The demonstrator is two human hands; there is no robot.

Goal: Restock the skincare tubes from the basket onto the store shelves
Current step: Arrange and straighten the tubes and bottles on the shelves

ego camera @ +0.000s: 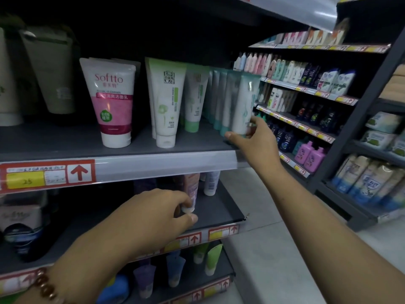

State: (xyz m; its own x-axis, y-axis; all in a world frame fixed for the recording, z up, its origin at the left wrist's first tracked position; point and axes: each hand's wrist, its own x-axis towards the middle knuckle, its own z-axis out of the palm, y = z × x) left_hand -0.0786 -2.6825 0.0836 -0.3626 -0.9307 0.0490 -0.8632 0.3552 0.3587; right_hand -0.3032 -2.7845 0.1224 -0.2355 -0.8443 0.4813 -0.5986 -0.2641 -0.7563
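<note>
My right hand [254, 137] grips the cap end of a pale teal tube [245, 102] standing at the right end of the upper shelf [135, 165], in front of a row of similar teal tubes [221, 97]. My left hand [153, 218] pinches the white cap of a pinkish tube [191, 189] standing on the middle shelf [219, 218]. A pink Softto tube [111, 99] and white-green tubes [166, 99] stand upright on the upper shelf. The basket is out of view.
A white tube [211, 183] stands behind the pinkish one. Purple, blue and green tubes [175, 268] fill the lower shelf. Across the pale floor aisle [274, 249], dark shelving [306, 132] holds bottles and packets. Boxes [19, 216] sit at the middle shelf's left.
</note>
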